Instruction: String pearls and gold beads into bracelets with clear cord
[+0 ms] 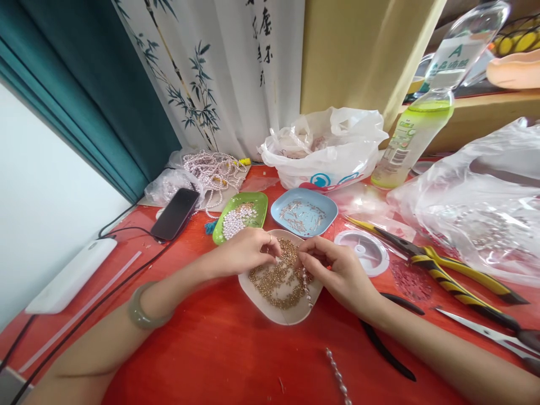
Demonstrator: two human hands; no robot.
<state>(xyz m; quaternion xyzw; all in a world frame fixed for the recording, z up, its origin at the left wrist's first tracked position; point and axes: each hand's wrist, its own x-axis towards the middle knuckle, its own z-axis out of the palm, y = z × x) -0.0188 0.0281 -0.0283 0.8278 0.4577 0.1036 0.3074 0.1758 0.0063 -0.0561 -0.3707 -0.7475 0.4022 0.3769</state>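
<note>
Over a cream dish of small gold beads, both my hands work close together. My left hand is at the dish's upper left, its thumb and fingers pinched near a pale bead. My right hand is at the upper right with fingertips pressed together; a beaded strand hangs from it down over the dish. Behind are a green dish with white pearls and a blue dish with thin metal pins. Another beaded strand lies on the table nearer me.
On the right lie a white spool, yellow-and-black pliers, black-handled tool, scissors and plastic bags. A bottle and white bag stand behind. Left are a phone, cables and a power strip.
</note>
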